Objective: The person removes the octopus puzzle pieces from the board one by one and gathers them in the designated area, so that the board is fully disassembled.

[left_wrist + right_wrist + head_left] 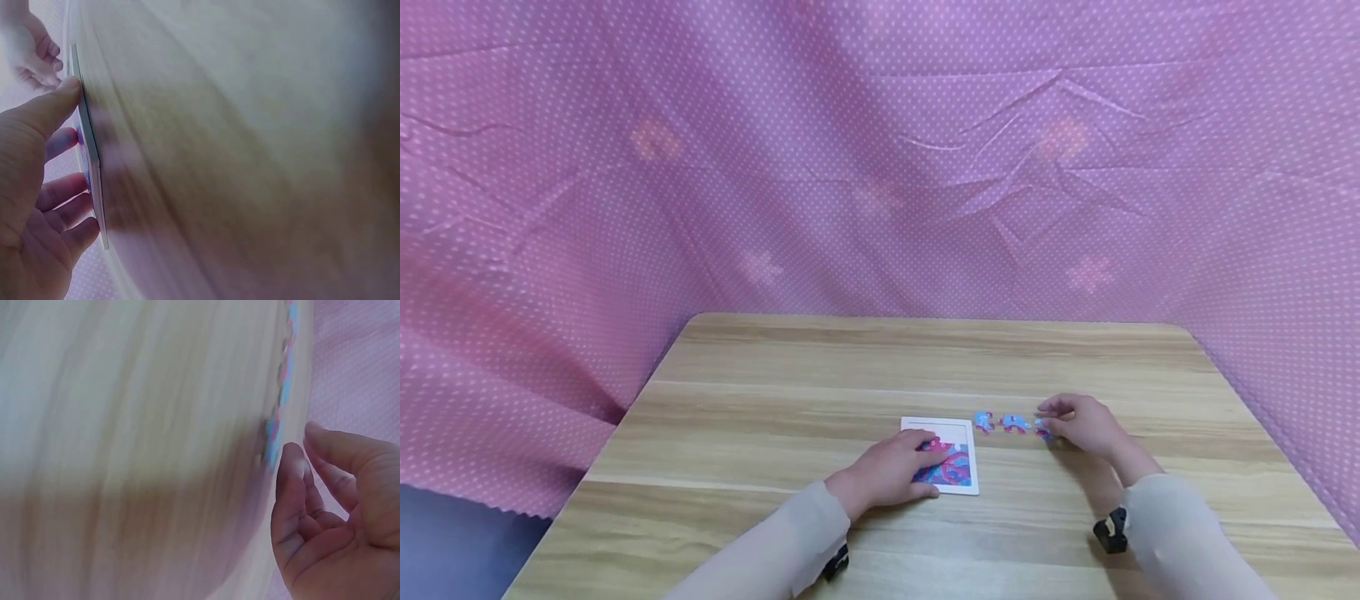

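Sleeves (pixel 1183 533), left fingers (pixel 931 458) on board (pixel 957 432), right fingers (pixel 1062 403) beside piece (pixel 1042 432)

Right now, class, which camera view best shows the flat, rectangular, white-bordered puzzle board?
The head view: it shows the puzzle board from above, its pink-and-blue picture partly under the left hand. The left wrist view shows it almost edge-on, a thin strip. The right wrist view does not show it.
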A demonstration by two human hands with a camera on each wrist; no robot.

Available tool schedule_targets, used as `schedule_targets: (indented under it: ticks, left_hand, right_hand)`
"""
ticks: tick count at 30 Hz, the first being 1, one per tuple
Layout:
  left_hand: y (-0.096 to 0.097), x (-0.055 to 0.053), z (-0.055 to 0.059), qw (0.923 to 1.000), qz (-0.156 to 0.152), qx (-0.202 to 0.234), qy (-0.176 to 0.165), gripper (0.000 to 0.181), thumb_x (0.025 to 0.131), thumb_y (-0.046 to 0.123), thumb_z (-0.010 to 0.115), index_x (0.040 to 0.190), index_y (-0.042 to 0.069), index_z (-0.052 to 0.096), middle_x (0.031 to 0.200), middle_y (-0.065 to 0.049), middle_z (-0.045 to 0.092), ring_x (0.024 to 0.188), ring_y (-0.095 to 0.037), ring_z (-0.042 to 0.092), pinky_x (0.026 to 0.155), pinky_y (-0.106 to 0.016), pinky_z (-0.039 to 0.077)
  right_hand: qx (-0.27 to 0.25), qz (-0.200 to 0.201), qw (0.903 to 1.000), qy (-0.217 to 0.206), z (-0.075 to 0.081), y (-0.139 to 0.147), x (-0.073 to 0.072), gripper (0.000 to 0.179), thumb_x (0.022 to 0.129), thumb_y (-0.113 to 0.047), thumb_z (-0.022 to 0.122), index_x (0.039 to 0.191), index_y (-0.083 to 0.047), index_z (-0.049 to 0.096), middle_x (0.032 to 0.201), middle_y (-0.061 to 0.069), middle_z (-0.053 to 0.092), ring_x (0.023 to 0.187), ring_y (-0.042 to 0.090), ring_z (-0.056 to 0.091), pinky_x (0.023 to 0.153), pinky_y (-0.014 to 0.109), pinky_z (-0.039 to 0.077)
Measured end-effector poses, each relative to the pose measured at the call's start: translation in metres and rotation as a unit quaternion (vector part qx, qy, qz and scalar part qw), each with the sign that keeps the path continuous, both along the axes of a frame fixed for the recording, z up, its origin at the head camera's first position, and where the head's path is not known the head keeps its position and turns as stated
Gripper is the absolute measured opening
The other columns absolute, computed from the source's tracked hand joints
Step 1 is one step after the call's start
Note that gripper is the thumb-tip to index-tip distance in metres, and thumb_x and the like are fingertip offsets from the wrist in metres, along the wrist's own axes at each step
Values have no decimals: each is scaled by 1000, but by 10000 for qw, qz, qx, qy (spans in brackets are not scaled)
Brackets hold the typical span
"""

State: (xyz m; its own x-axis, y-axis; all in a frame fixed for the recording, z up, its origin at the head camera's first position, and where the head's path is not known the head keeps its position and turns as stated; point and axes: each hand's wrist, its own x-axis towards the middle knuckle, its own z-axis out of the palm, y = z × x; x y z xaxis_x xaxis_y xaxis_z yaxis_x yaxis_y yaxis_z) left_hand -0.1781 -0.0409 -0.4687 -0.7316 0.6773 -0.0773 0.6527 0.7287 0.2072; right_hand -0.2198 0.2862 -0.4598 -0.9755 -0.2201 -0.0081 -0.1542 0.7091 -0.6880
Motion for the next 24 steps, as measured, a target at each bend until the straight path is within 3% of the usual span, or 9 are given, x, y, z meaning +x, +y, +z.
schedule_targets:
  ticks: [4,13,24]
  left_hand:
    - [1,-1,1,9999,82,-35,-129,57,88,49,63,139,27,52,146,-3,39,134,-21,35,107,-35,34]
    - [-11,-1,-4,9997,-101,210,67,55,88,50,63,136,25,55,146,-7,39,134,-23,35,108,-36,32]
    - [-34,0,-3,9991,-206,333,187,53,88,49,62,135,23,57,146,-11,39,134,-27,36,108,-39,32]
  right_hand:
    - [-569,39,9983,-111,5,-16,2,26,87,-6,66,109,6,63,92,10,64,80,24,65,64,30,54]
    - [-1431,210,9867,-740,5,-64,1,26,89,-8,65,111,5,63,94,11,65,86,23,62,68,36,56]
    - [-1324,552,9850,-959,4,-115,6,21,90,-8,64,110,-3,65,88,5,63,79,20,61,67,33,55]
